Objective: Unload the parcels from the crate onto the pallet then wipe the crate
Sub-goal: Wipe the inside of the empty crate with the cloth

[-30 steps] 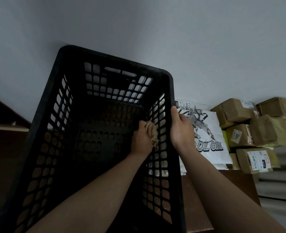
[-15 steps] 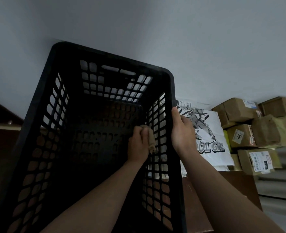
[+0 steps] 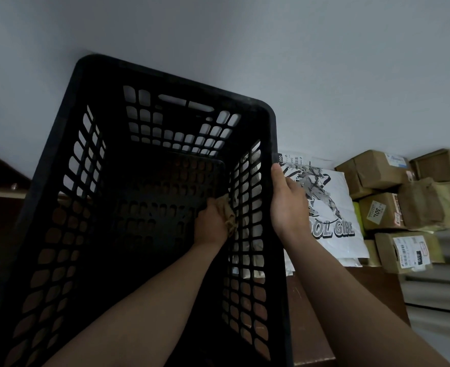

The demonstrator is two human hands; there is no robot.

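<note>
A black crate is seen tilted, mouth toward the camera. A beige cloth is pressed by the left grip against the inside of its three-o'clock wall, seemingly near the bottom. That wall's rim is clasped by the right grip. At three o'clock, a white printed bag and brown cartons are stacked.

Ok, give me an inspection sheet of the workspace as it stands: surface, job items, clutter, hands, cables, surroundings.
Surface: dark brown wooden top under the parcels.
Job's things: black plastic lattice crate tilted toward the camera, no parcels seen inside; beige cloth against its right inner wall; white printed plastic mailer bag and brown cardboard boxes stacked to its right.
Clutter: nothing seen.
Hands: left hand inside the crate, gripping the cloth; right hand gripping the crate's right rim.
Cables: nothing seen.
Surroundings: plain grey wall behind; grey ribbed panel at far right.
</note>
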